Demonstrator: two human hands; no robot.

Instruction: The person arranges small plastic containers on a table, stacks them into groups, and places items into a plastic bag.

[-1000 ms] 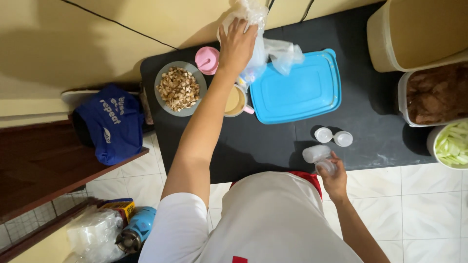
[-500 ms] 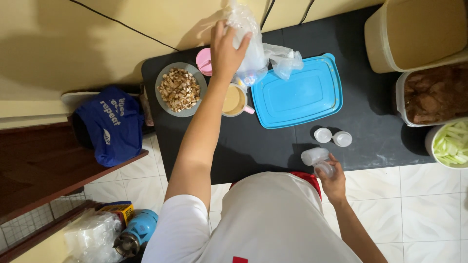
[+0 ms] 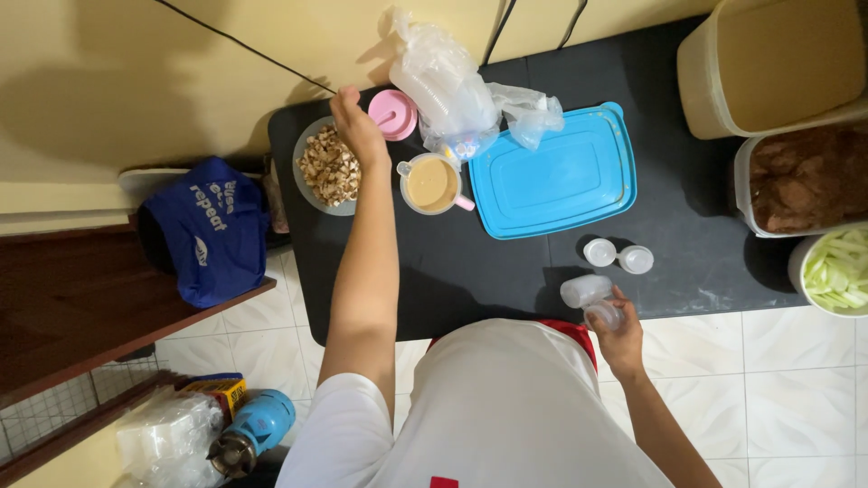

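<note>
My left hand (image 3: 357, 126) reaches over the black table (image 3: 470, 280) and hovers with curled fingers at the right rim of a grey bowl of chopped nuts (image 3: 327, 168); I cannot tell whether it pinches any. Just right of it stands a cup of tan sauce (image 3: 431, 184) with a pink handle, and behind it a pink lid (image 3: 393, 114). My right hand (image 3: 619, 334) is at the table's near edge, closed on a small clear plastic cup (image 3: 604, 314). Another small clear container (image 3: 583, 289) lies beside it.
A bag of clear plastic cups (image 3: 443, 81) and a blue lidded box (image 3: 556, 176) sit at the back. Two small white lidded cups (image 3: 618, 256) stand mid-table. Right edge: a beige bin (image 3: 778, 63), a tub of brown food (image 3: 805, 181), a bowl of green slices (image 3: 836, 267). A blue bag (image 3: 208, 226) hangs left.
My left hand has let go of the plastic bag at the back and moved left and down to the bowl of nuts. My right hand stays put with its cup.
</note>
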